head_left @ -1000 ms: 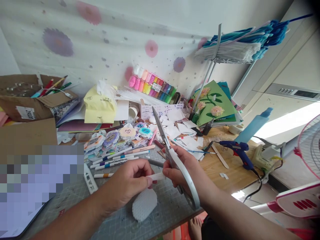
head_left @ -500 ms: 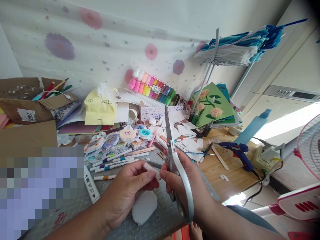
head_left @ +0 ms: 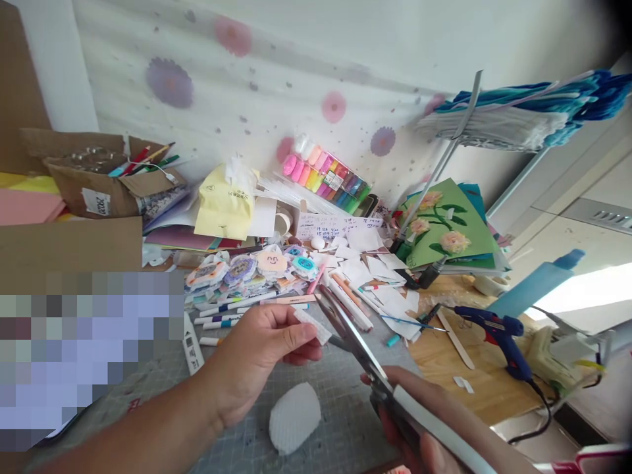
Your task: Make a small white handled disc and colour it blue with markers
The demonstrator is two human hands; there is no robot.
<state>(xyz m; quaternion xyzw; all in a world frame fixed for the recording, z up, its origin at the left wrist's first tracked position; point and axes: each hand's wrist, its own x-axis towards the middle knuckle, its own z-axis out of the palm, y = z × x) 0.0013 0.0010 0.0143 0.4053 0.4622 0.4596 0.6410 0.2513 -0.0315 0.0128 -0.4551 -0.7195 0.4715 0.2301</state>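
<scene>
Here, we are pinching the strip in our left hand, its length running ten-to-four; from our right hand, gripping the scissors, it is lying toward ten o'clock.

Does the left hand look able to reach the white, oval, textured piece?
Probably yes: the white, oval, textured piece lies uncovered on the grey gridded mat near the left hand, with nothing visible between them, though that hand pinches a white strip.
</scene>
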